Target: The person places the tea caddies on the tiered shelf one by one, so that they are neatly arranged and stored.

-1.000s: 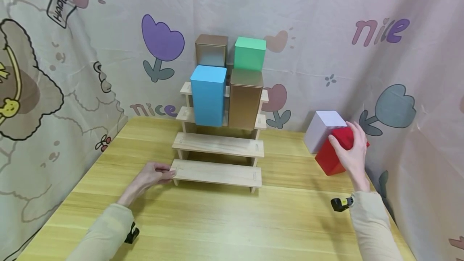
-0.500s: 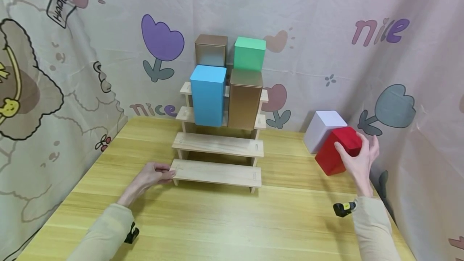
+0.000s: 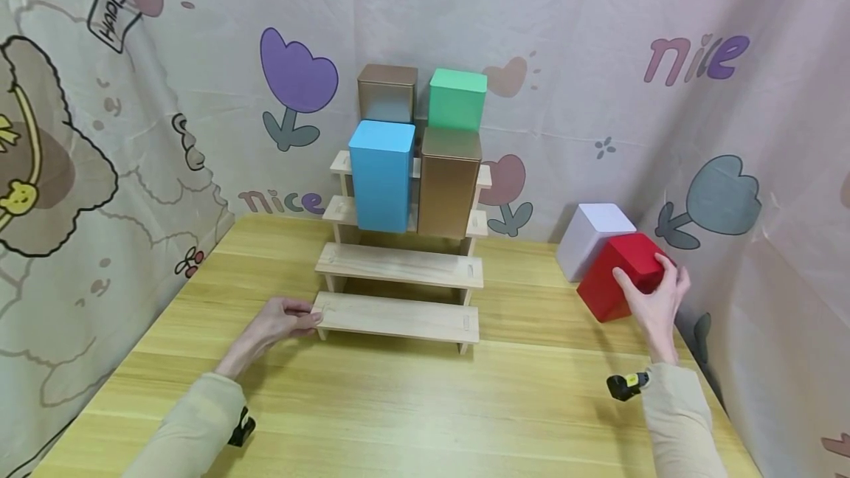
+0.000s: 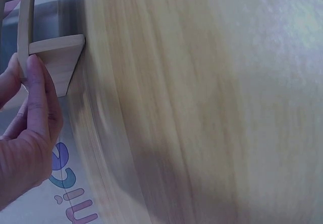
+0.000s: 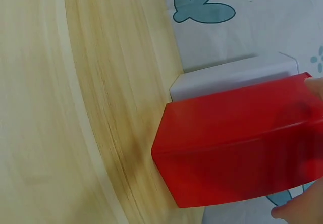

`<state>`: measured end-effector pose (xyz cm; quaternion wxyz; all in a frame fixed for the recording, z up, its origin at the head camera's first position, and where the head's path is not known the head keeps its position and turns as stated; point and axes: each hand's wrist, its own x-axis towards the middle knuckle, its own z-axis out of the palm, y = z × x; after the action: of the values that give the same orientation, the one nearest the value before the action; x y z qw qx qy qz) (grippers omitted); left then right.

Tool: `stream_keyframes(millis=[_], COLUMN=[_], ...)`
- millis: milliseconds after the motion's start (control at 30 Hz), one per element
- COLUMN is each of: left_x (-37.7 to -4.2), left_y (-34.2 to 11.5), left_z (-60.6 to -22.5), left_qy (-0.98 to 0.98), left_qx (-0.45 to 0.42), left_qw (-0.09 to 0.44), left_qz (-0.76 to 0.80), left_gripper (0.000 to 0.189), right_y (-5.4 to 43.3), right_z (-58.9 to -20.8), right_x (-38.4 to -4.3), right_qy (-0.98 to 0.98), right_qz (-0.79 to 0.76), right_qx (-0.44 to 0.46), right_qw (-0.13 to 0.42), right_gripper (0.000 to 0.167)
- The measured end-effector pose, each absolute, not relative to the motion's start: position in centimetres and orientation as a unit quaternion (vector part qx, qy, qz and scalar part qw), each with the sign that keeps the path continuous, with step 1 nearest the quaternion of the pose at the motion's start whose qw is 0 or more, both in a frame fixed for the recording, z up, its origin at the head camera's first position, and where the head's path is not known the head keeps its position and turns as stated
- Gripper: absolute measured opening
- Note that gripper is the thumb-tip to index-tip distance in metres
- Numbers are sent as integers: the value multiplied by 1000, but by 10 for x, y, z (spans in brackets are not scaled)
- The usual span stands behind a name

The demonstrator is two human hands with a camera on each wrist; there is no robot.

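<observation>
A red box [image 3: 616, 282] stands at the table's right, its lower end on the wood. My right hand [image 3: 654, 308] spans its upper part, thumb on the near left side and fingertips at the right edge. In the right wrist view one digit touches the red box [image 5: 237, 138] near its top, another lies beside its lower edge. My left hand [image 3: 282, 321] pinches the left end of the lowest step of a wooden stepped display stand [image 3: 398, 316]. Up close, the thumb and fingers of the left hand [image 4: 33, 113] hold the wooden stand [image 4: 58, 50].
A white box [image 3: 591, 238] stands behind the red one. On the stand's upper steps are a blue box [image 3: 381, 175], a brown box [image 3: 448, 183], another brown box [image 3: 388, 91] and a green box [image 3: 458, 98]. A printed curtain [image 3: 564, 21] hangs behind the wooden table [image 3: 398, 411].
Over the last second my right hand moved off the red box's top toward its right, spread, then drew its fingers in to the box's edge. My left hand and the stand have not moved.
</observation>
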<state>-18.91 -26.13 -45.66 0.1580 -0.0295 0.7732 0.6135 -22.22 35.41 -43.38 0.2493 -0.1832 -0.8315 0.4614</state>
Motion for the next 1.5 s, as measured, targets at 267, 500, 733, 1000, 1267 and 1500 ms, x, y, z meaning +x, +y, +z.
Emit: stream_keyframes(millis=[267,500,733,1000,1267,1500], left_x=[-189,-190,-190,-189,-189,-190], left_y=[-261,-260,-260,-262,-262,-262], left_z=[-457,-458,-458,-456,-456,-457], left_qy=[776,774,775,772,771,775], left_qx=[-27,-29,-30,-26,-27,-29], left_qw=[159,159,158,159,162,162], left_qz=[610,612,611,614,615,611], left_gripper=[50,50,49,49,49,52], right_y=[353,355,355,354,354,353], right_z=[-436,-439,-439,-438,-437,-438], right_x=[-222,-223,-224,-224,-224,-224], right_qy=[-832,-833,-831,-830,-826,-826], right_qz=[467,462,464,468,472,471], right_qx=[-184,-180,-181,-183,-184,-181], right_qw=[235,246,246,241,245,253], right_gripper=[84,83,82,82,81,82])
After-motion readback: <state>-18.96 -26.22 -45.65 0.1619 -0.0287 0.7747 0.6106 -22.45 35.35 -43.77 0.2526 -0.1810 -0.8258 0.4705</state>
